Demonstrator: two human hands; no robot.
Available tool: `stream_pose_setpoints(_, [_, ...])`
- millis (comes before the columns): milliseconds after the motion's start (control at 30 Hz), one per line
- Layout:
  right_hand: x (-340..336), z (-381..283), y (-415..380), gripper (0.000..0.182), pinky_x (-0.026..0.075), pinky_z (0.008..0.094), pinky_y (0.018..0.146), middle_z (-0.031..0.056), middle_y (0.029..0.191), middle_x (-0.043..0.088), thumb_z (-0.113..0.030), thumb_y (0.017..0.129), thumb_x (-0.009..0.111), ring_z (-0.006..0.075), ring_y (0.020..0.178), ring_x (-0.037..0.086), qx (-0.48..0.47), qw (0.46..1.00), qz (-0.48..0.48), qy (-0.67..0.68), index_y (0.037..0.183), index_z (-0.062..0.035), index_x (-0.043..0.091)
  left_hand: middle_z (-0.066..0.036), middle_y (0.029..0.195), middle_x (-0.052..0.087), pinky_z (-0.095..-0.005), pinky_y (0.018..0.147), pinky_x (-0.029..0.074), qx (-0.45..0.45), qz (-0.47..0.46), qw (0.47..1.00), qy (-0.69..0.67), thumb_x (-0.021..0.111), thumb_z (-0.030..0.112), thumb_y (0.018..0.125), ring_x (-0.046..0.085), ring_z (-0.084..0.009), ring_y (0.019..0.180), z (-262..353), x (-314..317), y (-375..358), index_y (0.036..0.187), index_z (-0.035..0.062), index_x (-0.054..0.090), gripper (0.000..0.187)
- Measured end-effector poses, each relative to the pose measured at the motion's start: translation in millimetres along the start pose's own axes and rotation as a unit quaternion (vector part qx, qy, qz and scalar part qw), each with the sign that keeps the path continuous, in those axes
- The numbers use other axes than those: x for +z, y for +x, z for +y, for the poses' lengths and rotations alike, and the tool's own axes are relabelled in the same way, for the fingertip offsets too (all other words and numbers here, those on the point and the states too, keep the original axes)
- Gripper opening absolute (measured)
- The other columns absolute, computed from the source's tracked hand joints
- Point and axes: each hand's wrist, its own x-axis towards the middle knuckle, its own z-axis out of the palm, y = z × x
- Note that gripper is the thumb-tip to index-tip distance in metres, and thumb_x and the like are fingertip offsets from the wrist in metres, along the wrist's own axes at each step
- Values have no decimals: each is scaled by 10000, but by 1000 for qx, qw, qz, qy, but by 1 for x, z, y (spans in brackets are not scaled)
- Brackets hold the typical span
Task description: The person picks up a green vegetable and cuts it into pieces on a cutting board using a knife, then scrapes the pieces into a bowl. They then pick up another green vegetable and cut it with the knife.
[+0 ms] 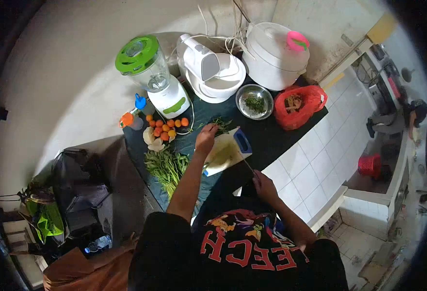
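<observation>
My left hand (206,138) is closed at the far left edge of the cutting board, its fingers on a small bunch of leafy herbs (221,125). In my right hand (264,186) is a knife (247,163), its thin blade pointing toward the board's right side. The cutting board (223,165) is pale with blue ends and wet green stains. A larger bundle of leafy greens (167,169) lies left of the board. Behind the board, a metal bowl (266,114) contains chopped greens.
Orange tomatoes (165,128) and pale vegetable pieces (150,137) lie at the left. Along the back stand a green-lidded blender (169,99), a stand mixer (202,63) and a white lidded pot (277,60). A red plastic bag (298,114) sits at the right edge. Another person (417,114) is far right.
</observation>
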Motion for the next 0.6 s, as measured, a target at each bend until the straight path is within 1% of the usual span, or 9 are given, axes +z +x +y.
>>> stream_pose_setpoints(133, [-1, -4, -2, 378, 541, 485, 984, 255, 1249, 681, -240, 1063, 541, 432, 1136, 668, -2, 1000, -4, 11, 1374, -28, 579, -134, 1181, 656, -469, 903, 564, -21, 15, 1000, -8, 585, 98, 935, 656, -372, 1076, 29, -24, -22, 1192, 58, 677, 276])
stream_pose_setpoints(200, [4, 3, -3, 386, 542, 487, 982, 254, 1252, 680, -244, 1064, 541, 434, 1131, 669, -15, 1000, -4, 6, 1385, -31, 570, -148, 1104, 652, -467, 872, 562, -104, -95, 990, -4, 600, 118, 938, 651, -371, 1041, 44, -36, -48, 1163, 49, 664, 244])
stream_pose_setpoints(233, [9, 6, -5, 397, 539, 485, 989, 252, 1270, 672, -245, 1065, 542, 431, 1145, 664, -27, 1000, -1, -9, 1400, -33, 557, -148, 1104, 652, -467, 872, 562, -103, -98, 990, -4, 600, 118, 938, 651, -371, 1041, 50, -36, -64, 1163, 49, 664, 244])
stream_pose_setpoints(300, [15, 8, -2, 408, 537, 483, 995, 250, 1288, 665, -246, 1065, 542, 428, 1159, 658, -43, 999, 2, -23, 1415, -36, 543, -152, 1075, 651, -456, 863, 560, -108, -150, 983, 19, 592, 116, 949, 647, -368, 1041, 54, -34, -90, 1142, 54, 674, 218])
stream_pose_setpoints(333, [18, 8, -1, 424, 533, 484, 1003, 250, 1308, 654, -248, 1065, 541, 424, 1177, 650, -40, 999, -17, -2, 1435, -41, 524, -152, 1075, 651, -456, 863, 560, -110, -149, 982, 21, 592, 116, 949, 647, -368, 1041, 47, -24, -98, 1142, 54, 674, 218])
stream_pose_setpoints(400, [26, 6, 0, 441, 529, 485, 1011, 249, 1327, 643, -250, 1065, 540, 419, 1196, 642, -39, 998, -38, 20, 1454, -46, 505, -151, 1071, 644, -451, 866, 559, -27, -81, 996, 7, 611, 105, 921, 643, -358, 1052, 43, -12, -106, 1097, 51, 684, 198])
stream_pose_setpoints(500, [34, -1, 8, 455, 515, 465, 1041, 269, 1330, 642, -225, 1048, 558, 420, 1217, 635, -68, 997, -32, 5, 1445, -4, 521, -153, 1067, 639, -457, 859, 559, -39, -56, 998, -9, 625, 96, 888, 640, -359, 1046, 50, -5, -99, 1070, 48, 694, 200])
stream_pose_setpoints(567, [35, -6, 13, 476, 517, 503, 1027, 253, 1359, 615, -244, 1070, 513, 419, 1238, 616, -23, 994, -99, -50, 1502, -56, 445, -153, 1059, 635, -456, 855, 559, -35, -50, 998, 1, 628, 95, 876, 637, -362, 1036, 52, -2, -95, 1059, 46, 693, 200])
stream_pose_setpoints(600, [38, -5, 13, 476, 517, 503, 1027, 253, 1359, 615, -244, 1070, 513, 419, 1238, 616, -23, 993, -99, -52, 1502, -56, 445, -154, 1051, 631, -454, 851, 559, -32, -42, 998, 14, 630, 94, 863, 634, -365, 1026, 51, 0, -94, 1047, 45, 692, 200])
